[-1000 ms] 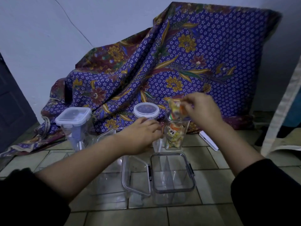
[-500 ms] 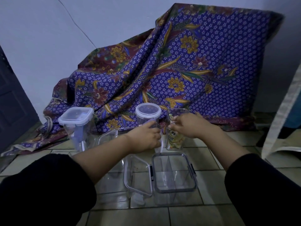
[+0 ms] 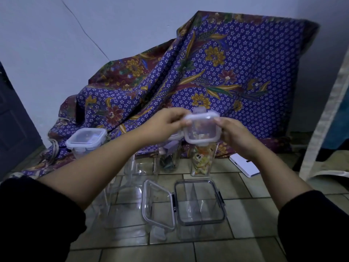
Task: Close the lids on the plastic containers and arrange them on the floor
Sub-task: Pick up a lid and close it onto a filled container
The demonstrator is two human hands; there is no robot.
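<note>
Two hands hold one square lid (image 3: 202,129) between them, raised above the tall candy container (image 3: 201,161). My left hand (image 3: 164,123) pinches the lid's left edge with thumb and fingers; my right hand (image 3: 234,135) grips its right edge, fingers curled around the rim. The lid is tilted toward me, its latch flaps sticking out at top and bottom, not yet on the container.

Left of the candy container stands a round jar (image 3: 169,157), partly hidden behind my left hand. Farther left of it a square container (image 3: 86,143) sits with its lid shut, against the batik cloth (image 3: 217,72). In front of the candy container, on the tiled floor (image 3: 236,248), a divided clear box (image 3: 200,205) stands open, its hinged lid (image 3: 157,205) swung out to the left. A white flat object (image 3: 244,165) lies on the floor to the right of the candy container.
</note>
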